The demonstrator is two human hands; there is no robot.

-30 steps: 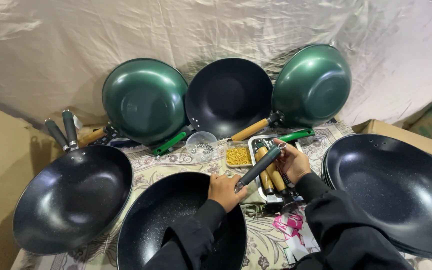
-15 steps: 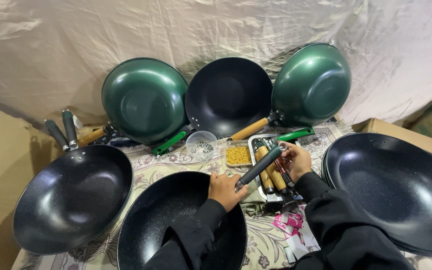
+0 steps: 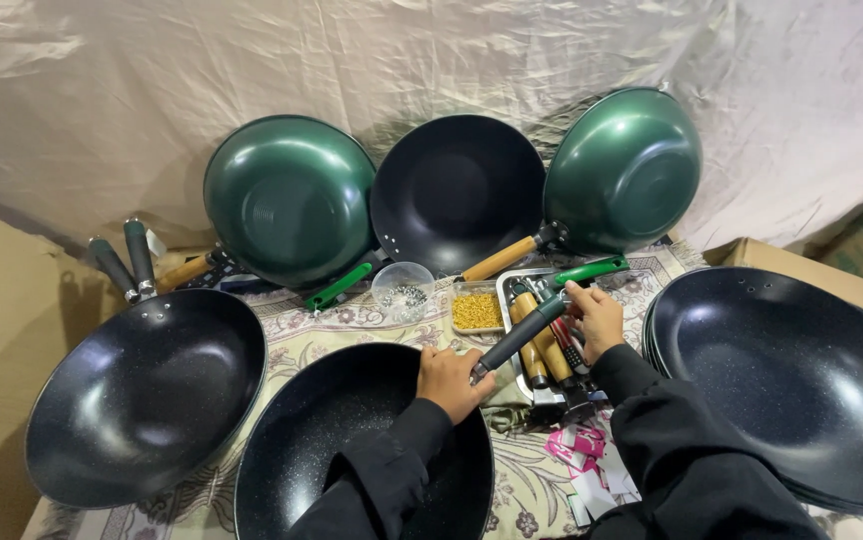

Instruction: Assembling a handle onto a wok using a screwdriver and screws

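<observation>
Two hands are on one part here. Fingers of the left hand (image 3: 449, 380) are curled shut around the near end of a long dark grey pan handle (image 3: 520, 334), right where it meets the rim of the black speckled wok (image 3: 362, 450) in front of the person. The right hand (image 3: 597, 318) closes its fingertips on the far end of that same handle, up over the shallow metal tray (image 3: 505, 300) of wooden-gripped handles.

Looks to me like the handle-fitting step: lining the handle up with the wok's rim. I'd guess the next move needs the handle held dead steady while a fastener goes in; the small clear bowl of screws (image 3: 404, 290) and the little tub of yellow bits (image 3: 477, 308) sit just behind. Green woks lean on the cloth backdrop, and more black ones sit off to either side.
</observation>
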